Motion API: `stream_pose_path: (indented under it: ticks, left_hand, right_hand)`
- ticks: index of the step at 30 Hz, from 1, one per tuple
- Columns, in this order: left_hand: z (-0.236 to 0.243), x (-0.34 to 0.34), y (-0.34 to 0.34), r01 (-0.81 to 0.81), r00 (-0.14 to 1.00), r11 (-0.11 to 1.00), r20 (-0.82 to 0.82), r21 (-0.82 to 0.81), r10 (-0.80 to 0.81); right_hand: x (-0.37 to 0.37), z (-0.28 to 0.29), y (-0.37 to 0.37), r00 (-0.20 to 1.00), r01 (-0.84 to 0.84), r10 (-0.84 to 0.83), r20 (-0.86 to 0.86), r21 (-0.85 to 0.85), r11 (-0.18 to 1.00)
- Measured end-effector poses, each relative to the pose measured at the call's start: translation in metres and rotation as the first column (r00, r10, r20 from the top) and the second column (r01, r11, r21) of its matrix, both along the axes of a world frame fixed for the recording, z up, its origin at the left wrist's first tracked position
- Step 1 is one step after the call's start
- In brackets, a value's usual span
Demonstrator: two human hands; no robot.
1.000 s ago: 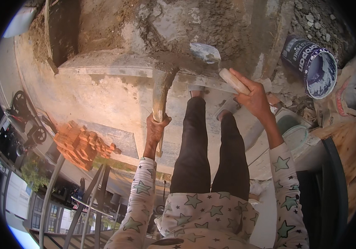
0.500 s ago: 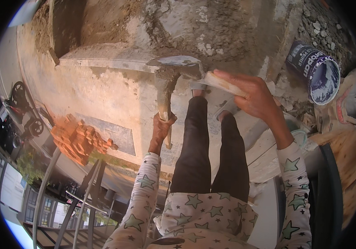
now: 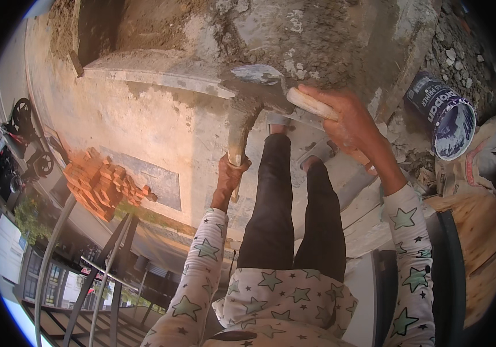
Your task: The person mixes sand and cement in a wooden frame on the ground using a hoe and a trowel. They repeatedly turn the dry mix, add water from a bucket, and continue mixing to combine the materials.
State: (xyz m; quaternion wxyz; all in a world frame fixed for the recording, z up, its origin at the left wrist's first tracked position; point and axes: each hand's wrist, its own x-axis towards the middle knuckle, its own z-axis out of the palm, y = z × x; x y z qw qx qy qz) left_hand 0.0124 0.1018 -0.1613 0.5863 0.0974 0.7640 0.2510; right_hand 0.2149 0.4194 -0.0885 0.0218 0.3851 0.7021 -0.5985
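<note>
Holding the trowel farther left than a second ago, now at the muddy top of a narrow board instead of over the wet mortar to its right. Pointing the blade left and slightly away from the body, slanting along its long axis from the right hand. Curling the right fingers around the pale handle; wrapping the left hand tightly around the board, running lengthwise away from the body. Leaving open room over pale ground left of the board, below a concrete edge, but passing near the legs. Hiding the undersides of both hands; losing the blade's near edge in mud, not showing whether touching the board.
</note>
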Motion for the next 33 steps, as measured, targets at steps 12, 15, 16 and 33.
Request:
stream_pose_path:
  ticks: [12,15,16,33]
  left_hand:
    - [-0.006,0.007,0.001,0.033,0.999,0.998,-0.025,-0.048,-0.035]
    - [-0.005,0.006,0.001,0.068,0.996,0.995,-0.051,-0.076,-0.072]
    - [-0.006,0.006,0.001,0.055,0.997,0.996,-0.057,-0.065,-0.059]
    - [-0.002,0.003,0.004,0.031,0.999,0.998,-0.008,-0.056,-0.032]
  right_hand:
    - [-0.020,-0.033,0.025,0.931,-0.286,0.226,0.285,0.188,0.940]
    - [-0.010,-0.029,0.019,0.989,-0.090,0.085,0.124,0.041,0.995]
    - [-0.008,-0.029,0.015,0.992,-0.087,0.082,0.092,0.047,0.995]
    - [-0.013,-0.092,-0.003,0.939,-0.186,0.153,0.308,0.082,0.979]
